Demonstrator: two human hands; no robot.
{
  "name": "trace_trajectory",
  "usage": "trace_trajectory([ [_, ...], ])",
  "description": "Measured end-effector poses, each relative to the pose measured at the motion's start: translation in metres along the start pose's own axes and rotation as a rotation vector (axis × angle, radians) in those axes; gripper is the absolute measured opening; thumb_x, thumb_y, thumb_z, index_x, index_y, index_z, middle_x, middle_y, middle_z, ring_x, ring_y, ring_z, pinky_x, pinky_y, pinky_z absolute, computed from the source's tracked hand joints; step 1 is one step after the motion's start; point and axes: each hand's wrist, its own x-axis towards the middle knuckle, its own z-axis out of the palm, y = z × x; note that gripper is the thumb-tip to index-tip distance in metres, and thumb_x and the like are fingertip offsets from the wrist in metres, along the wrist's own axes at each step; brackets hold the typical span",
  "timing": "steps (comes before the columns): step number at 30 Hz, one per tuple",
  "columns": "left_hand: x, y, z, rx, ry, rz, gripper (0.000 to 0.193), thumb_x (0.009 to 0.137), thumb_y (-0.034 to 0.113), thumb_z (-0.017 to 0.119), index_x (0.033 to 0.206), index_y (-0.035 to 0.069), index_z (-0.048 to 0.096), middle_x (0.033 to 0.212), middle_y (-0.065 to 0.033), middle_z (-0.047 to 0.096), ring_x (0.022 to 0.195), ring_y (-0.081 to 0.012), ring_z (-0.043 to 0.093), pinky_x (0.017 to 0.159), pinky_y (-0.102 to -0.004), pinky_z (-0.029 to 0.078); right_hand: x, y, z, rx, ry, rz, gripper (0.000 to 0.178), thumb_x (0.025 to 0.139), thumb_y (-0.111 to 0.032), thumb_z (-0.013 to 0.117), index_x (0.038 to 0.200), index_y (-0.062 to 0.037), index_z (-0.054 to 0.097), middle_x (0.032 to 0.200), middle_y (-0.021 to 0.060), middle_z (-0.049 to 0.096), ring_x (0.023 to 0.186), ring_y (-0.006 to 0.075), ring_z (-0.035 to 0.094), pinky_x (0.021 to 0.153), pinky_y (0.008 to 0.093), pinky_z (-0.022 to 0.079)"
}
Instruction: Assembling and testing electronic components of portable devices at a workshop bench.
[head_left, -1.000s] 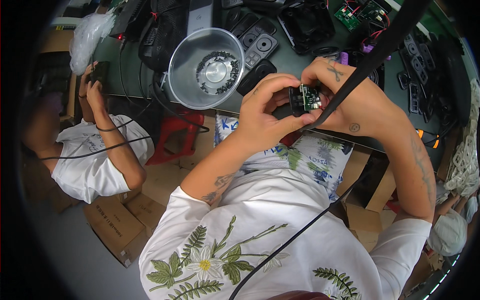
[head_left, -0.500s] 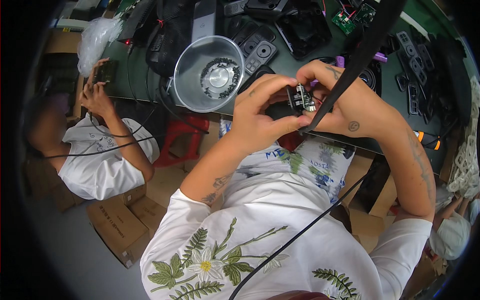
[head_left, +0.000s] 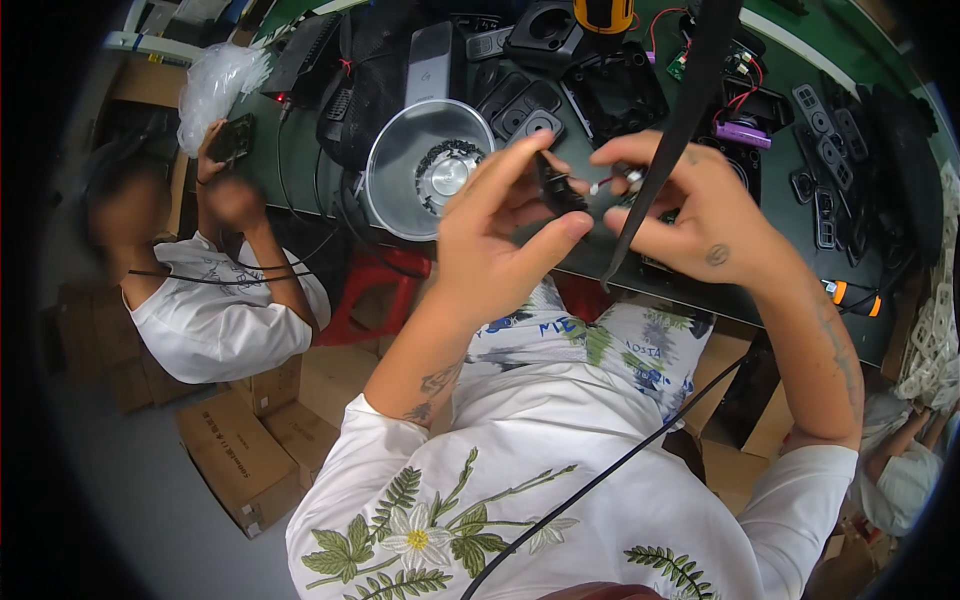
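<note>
My left hand (head_left: 485,230) pinches a small black plastic part (head_left: 560,190) between thumb and fingers. A short gap away, my right hand (head_left: 720,215) is closed on a small circuit board with wires (head_left: 630,185), of which only bits show. A dark strap (head_left: 690,110) hangs across the right fingers and hides part of the board. A white connector on a thin lead points from it toward the black part. Behind the left hand stands a clear plastic bucket (head_left: 383,190) with many small black pieces in its bottom.
Black housings (head_left: 615,95) and grey plates crowd the green table's far side. A purple battery cell (head_left: 742,134) with red wires lies beyond my right hand. An orange-and-black tool (head_left: 853,297) lies at the right edge. At left, a co-worker holds a dark board (head_left: 231,138).
My hands have moved apart, separating the black part from the circuit board they held together. A yellow-and-black tool now shows at the top edge. The co-worker's hands have shifted.
</note>
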Motion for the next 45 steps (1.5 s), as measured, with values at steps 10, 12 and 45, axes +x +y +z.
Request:
trace_trajectory([
  [10,0.019,0.031,-0.093,1.272,0.007,0.191,0.055,0.076,0.020,0.080,0.125,0.004,0.061,0.103,-0.0113,0.064,0.093,-0.0253,0.064,0.082,-0.0355,0.049,-0.016,-0.016,-0.043,0.345,0.235,0.238,0.045,0.081,0.000,0.054,0.126,0.0011,0.052,0.103,0.0086,0.062,0.074,0.0132,0.062,0.063,0.0256,0.053],
  [12,0.019,0.029,-0.094,1.376,-0.041,0.095,0.055,0.076,0.026,0.079,0.124,0.005,0.062,0.108,-0.0104,0.064,0.102,-0.0270,0.060,0.091,-0.0391,0.043,-0.014,-0.022,-0.046,0.402,0.294,0.221,0.045,0.081,-0.001,0.054,0.126,0.0010,0.052,0.103,0.0091,0.062,0.074,0.0135,0.063,0.063,0.0263,0.053],
  [45,0.049,-0.029,0.060,0.184,-0.255,-0.011,0.042,0.083,0.006,0.075,0.120,-0.006,0.056,0.107,-0.0127,0.065,0.095,-0.0149,0.063,0.082,-0.0289,0.052,-0.031,-0.031,-0.056,-0.452,0.205,0.003,0.049,0.078,-0.011,0.072,0.124,-0.0030,0.060,0.090,0.0137,0.068,0.077,0.0242,0.068,0.069,0.0316,0.052],
])
